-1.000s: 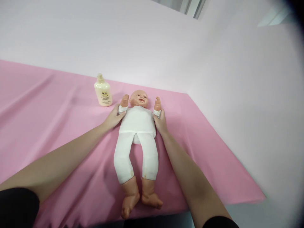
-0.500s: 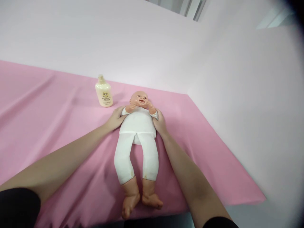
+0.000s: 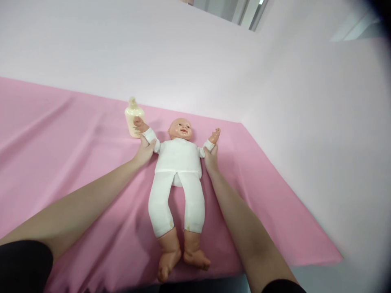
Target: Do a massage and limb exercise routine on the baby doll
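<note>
A baby doll [image 3: 178,162] in a white suit lies on its back on the pink cloth [image 3: 61,146], head away from me, bare feet toward me. My left hand [image 3: 145,149] grips the doll's arm on the left side, which is spread outward toward a cream lotion bottle [image 3: 132,116]. My right hand [image 3: 210,156] grips the doll's other arm near the wrist, spread out to the right. The doll's small hand partly overlaps the bottle in view.
The pink cloth covers a table that ends at a front edge [image 3: 214,278] near the doll's feet and at a right edge [image 3: 293,191]. Pale pink walls [image 3: 305,101] rise behind and to the right.
The doll's arms were raised beside its head, then folded in over its face, and now both are spread wide outward. My hands have kept hold and moved apart with them.
</note>
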Demonstrator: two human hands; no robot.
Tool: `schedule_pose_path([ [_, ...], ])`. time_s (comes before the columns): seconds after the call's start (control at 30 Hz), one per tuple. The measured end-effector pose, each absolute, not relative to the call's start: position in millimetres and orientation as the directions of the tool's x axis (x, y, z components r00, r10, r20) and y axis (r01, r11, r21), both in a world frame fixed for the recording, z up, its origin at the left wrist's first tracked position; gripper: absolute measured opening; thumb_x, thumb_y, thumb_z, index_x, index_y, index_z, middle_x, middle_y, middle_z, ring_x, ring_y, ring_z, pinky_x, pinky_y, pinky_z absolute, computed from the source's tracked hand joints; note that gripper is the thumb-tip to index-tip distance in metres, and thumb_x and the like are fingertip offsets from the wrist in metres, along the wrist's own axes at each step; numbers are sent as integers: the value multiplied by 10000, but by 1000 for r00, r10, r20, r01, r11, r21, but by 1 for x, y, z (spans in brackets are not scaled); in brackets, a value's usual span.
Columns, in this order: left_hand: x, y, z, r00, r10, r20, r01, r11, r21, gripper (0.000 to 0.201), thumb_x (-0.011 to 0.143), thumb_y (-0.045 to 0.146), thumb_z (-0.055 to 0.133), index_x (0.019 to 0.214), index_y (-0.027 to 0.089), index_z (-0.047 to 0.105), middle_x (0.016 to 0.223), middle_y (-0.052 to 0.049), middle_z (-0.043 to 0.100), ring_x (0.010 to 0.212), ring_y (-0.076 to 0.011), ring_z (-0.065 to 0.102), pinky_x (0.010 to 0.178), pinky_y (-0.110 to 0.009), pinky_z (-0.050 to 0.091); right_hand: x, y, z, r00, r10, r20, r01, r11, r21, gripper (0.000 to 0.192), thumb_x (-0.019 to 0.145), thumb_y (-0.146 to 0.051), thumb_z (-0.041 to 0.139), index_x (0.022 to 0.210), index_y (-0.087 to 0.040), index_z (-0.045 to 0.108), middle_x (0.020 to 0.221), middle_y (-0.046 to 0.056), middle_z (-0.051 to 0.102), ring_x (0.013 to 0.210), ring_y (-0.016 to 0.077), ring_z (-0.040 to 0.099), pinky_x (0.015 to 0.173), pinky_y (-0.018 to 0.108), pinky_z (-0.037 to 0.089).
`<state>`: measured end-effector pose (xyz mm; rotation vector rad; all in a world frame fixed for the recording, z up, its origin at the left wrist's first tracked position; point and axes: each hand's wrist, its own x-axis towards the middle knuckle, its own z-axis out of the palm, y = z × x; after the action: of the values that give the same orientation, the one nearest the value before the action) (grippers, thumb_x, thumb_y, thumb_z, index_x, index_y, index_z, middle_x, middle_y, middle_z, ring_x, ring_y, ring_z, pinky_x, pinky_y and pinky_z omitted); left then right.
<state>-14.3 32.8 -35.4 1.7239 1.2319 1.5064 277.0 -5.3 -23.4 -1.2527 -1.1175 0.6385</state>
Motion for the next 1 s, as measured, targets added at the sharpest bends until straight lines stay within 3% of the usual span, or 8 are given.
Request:
schedule_pose_path([
  [0.13, -10, 25, -27, 21, 901, 433, 252, -424, 870, 452, 919, 393, 510, 1338, 225, 480, 1290, -119, 640, 1209, -250, 608, 1079, -470, 504, 273, -9, -22, 273, 878, 393, 284, 317, -905, 499, 834, -297, 552, 1326, -240, 489, 1302, 111, 637, 1231, 287, 594, 1116, 539, 453],
  [0.3, -6, 18, -19, 247, 809, 533, 395, -586, 707, 468, 891, 304, 499, 1329, 166, 591, 1343, -137, 657, 1257, -304, 593, 1155, -537, 423, 267, -12, -20, 121, 854, 507, 385, 430, -816, 499, 777, -176, 475, 1249, -247, 623, 1295, 80, 658, 1276, 254, 571, 1201, 493, 387],
  [0.43, -7, 18, -18, 277, 781, 560, 457, -620, 638, 484, 888, 286, 480, 1335, 168, 622, 1318, -134, 671, 1245, -308, 598, 1154, -538, 422, 266, -13, -19, 69, 837, 543, 416, 471, -778, 517, 758, -129, 443, 1202, -264, 671, 1240, 61, 683, 1254, 230, 586, 1202, 458, 398],
  [0.6, -3, 12, -11, 271, 801, 534, 389, -598, 700, 464, 923, 327, 494, 1345, 161, 594, 1367, -132, 653, 1272, -313, 588, 1153, -540, 424, 267, -13, -19, 136, 876, 462, 372, 387, -844, 487, 820, -219, 529, 1303, -240, 585, 1355, 92, 652, 1297, 254, 574, 1195, 504, 400],
  [0.73, -3, 13, -12, 169, 866, 470, 370, -498, 785, 476, 902, 332, 527, 1343, 154, 530, 1357, -151, 635, 1253, -313, 594, 1135, -518, 446, 267, -13, -19, 204, 895, 397, 301, 329, -895, 499, 845, -301, 562, 1338, -245, 506, 1391, 108, 623, 1284, 253, 581, 1162, 509, 434],
  [1.0, -10, 23, -29, 50, 910, 412, 302, -407, 862, 432, 919, 471, 554, 1240, 192, 483, 1195, -130, 635, 1108, -274, 629, 1024, -467, 518, 270, -12, -18, 311, 882, 355, 251, 285, -925, 292, 825, -325, 562, 1102, -266, 489, 1026, 39, 645, 988, 232, 622, 992, 457, 534],
])
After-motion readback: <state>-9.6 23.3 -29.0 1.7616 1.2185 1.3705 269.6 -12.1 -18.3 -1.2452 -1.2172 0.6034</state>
